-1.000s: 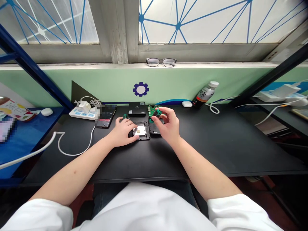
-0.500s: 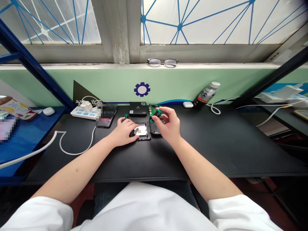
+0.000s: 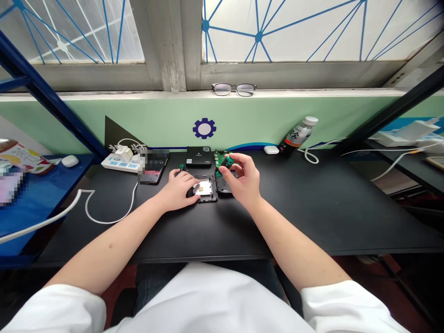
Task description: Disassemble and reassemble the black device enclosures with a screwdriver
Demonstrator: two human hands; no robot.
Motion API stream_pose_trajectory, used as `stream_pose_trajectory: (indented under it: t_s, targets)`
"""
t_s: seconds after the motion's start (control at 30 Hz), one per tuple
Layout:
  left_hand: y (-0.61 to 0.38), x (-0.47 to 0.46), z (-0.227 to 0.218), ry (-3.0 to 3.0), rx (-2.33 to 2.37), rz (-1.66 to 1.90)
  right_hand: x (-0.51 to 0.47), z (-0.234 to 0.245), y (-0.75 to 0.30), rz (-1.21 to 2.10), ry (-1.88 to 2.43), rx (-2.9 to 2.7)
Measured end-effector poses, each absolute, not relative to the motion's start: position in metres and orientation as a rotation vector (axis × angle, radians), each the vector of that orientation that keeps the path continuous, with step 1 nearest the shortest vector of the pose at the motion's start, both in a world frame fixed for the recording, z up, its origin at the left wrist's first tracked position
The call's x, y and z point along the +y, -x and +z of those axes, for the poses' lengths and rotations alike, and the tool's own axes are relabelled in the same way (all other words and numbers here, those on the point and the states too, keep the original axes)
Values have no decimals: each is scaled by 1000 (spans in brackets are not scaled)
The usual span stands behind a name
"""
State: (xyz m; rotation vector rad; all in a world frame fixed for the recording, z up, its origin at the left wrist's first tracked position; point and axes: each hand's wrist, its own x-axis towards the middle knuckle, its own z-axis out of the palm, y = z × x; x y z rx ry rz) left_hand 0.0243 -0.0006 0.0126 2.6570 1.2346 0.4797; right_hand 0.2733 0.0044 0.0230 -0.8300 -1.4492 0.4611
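An opened small black device case (image 3: 206,190) with a pale pad inside lies on the black desk (image 3: 312,208). My left hand (image 3: 178,188) rests on the case's left edge, fingers curled over it and holding it down. My right hand (image 3: 243,178) is pinched on a green-handled screwdriver (image 3: 226,163), its tip slanting down toward the case's right side. A second black case part (image 3: 225,187) lies under my right hand. A green circuit board (image 3: 219,157) sits just behind it. Another small green-handled tool (image 3: 181,168) lies behind my left hand.
Behind the hands are a black box (image 3: 198,157), a phone (image 3: 154,169), a white power strip (image 3: 120,162) with a white cable (image 3: 104,217), an earbud case (image 3: 271,150) and a bottle (image 3: 297,132). Glasses (image 3: 234,89) lie on the sill. A blue shelf (image 3: 34,194) stands at left.
Almost nothing has moved. My right hand shifted slightly with the screwdriver over the case; my left hand stayed on the case.
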Motion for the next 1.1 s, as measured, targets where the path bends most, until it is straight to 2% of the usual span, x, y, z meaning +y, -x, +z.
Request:
stream_pose_trajectory:
  t_s: [1.1]
  targets:
    - [-25, -1, 11, -2710, 1279, 346, 6, 25, -270, 474, 859, -1437]
